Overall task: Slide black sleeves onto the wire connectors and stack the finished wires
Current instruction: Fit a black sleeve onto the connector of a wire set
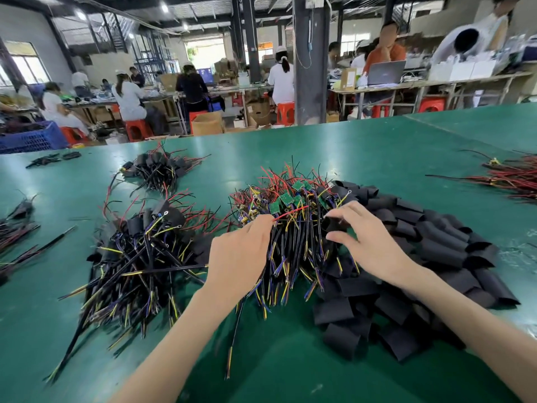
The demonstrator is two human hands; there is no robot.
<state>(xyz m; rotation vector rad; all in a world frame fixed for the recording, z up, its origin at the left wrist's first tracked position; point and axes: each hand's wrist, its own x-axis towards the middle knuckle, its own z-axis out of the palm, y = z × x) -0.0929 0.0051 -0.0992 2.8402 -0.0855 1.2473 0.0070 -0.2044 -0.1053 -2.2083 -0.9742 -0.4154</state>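
Green bench [377, 146]: red wire [290, 212], wire pile [293, 245], blk sleeves [436, 242].

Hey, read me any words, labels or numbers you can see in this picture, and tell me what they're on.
No text here can be read.
Green circuit boards in the wire pile: any print is too small to read.
Laptop lid on the far bench: the mark is blurred.
Cardboard box on the floor: no print legible.

left hand [241, 254]: forearm extended, palm down, pinching red wire [290, 212] | right hand [369, 237]: palm down, fingers spread, thumb apart
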